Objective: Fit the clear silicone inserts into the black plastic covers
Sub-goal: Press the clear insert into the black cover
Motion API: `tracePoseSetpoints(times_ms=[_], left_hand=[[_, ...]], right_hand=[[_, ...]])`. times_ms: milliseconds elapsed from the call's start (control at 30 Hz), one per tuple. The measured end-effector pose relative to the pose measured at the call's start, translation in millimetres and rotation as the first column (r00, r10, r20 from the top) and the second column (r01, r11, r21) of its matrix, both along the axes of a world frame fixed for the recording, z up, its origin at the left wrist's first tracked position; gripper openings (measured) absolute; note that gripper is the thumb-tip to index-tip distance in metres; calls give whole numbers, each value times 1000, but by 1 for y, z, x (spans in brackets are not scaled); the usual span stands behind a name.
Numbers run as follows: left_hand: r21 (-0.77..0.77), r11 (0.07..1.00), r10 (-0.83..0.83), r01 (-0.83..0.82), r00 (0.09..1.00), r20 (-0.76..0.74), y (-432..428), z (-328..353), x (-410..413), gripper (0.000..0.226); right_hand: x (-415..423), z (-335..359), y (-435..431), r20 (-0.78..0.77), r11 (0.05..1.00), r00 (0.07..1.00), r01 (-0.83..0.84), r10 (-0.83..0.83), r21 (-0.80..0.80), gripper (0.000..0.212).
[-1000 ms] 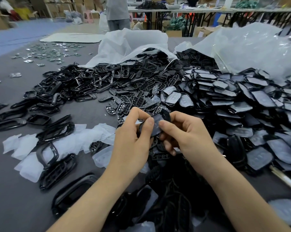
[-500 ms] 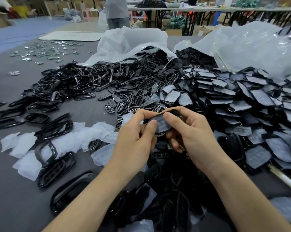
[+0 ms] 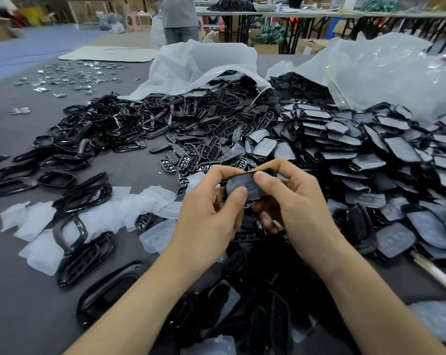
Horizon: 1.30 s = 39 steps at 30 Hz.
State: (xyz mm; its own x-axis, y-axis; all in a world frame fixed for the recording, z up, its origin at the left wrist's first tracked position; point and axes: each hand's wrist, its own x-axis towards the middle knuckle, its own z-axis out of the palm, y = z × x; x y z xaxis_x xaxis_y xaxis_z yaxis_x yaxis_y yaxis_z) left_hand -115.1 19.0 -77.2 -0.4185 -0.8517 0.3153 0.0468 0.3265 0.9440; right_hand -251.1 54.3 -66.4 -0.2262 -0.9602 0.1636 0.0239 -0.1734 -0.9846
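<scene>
Above the near part of the dark grey worktop (image 3: 17, 316), the left hand (image 3: 209, 219) and the right hand (image 3: 298, 208) hold together one black plastic cover (image 3: 267, 172) with a clear silicone insert (image 3: 243, 184) on it. Each grip is closed around it, with both thumbs pressing on the insert. Loose clear silicone inserts (image 3: 37, 221) lie to the left, and a heap of fitted covers (image 3: 370, 162) lies to the right. Farther, white plastic bags (image 3: 204, 65) spill black parts. A person in grey (image 3: 178, 16) stands beyond, near long tables (image 3: 319, 15).

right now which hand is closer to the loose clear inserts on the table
Left. The left hand sits just right of the loose clear inserts; the right hand is farther right, on the other side of the held cover.
</scene>
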Motion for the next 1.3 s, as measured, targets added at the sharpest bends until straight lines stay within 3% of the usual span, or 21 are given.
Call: tracePoseSetpoints(times_ms=[233, 367, 667, 833, 933, 1100, 1300], left_hand=[[-10, 1000, -6, 6, 1000, -2, -1, -1, 2, 15], [-41, 996, 79, -80, 997, -6, -1, -1, 1, 14], [-47, 971, 231, -234, 972, -52, -4, 0, 1, 10], [-72, 980, 189, -188, 982, 2, -2, 0, 1, 4], [-101, 982, 161, -157, 986, 37, 0, 0, 1, 5], [-138, 981, 151, -138, 984, 89, 1, 1, 1, 8], [-115, 986, 134, -120, 984, 114, 1, -2, -1, 23]], right_hand=[[1, 2, 0, -54, 1000, 999, 11, -10, 28, 5], [1, 3, 1, -70, 998, 997, 43, -39, 54, 20], [3, 1, -1, -117, 998, 993, -6, 13, 59, 26], [7, 0, -1, -279, 999, 960, -30, 19, -35, 28], [7, 2, -1, -208, 997, 977, -54, 42, -53, 17], [5, 3, 0, -168, 998, 985, -50, 44, -31, 17], [5, 4, -1, -155, 996, 985, 63, -73, -67, 18]])
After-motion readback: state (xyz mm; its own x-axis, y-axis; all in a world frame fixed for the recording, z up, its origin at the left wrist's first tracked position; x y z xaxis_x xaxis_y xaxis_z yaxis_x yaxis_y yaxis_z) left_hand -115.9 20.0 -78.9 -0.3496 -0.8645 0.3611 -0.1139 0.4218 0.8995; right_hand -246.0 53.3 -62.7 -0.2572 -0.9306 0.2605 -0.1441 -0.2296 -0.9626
